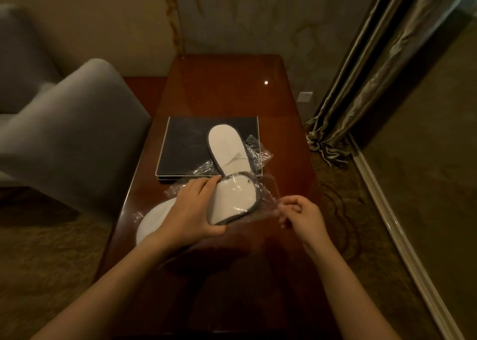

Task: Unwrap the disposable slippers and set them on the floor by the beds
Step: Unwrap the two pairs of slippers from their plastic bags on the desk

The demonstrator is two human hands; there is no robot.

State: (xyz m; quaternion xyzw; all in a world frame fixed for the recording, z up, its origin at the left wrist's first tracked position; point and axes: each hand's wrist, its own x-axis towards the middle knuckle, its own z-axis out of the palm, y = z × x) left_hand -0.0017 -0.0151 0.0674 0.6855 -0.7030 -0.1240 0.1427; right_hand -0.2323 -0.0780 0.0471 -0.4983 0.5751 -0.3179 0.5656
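My left hand [192, 210] grips a white disposable slipper [233, 200] with a dark rim, still inside its clear plastic wrapper [265, 200]. My right hand [300, 212] pinches the wrapper's right edge and pulls it taut. A second white slipper [227, 150] lies sole-up on a dark tray [180, 148], with crumpled clear plastic [255, 150] beside it. Another white slipper [152, 222] pokes out below my left hand at the table's left edge, partly hidden by that hand.
Everything rests on a glossy brown wooden table [227, 86] against the wall. A grey armchair [69, 123] stands close on the left. Heavy curtains [366, 81] hang at the right over patterned carpet [343, 210].
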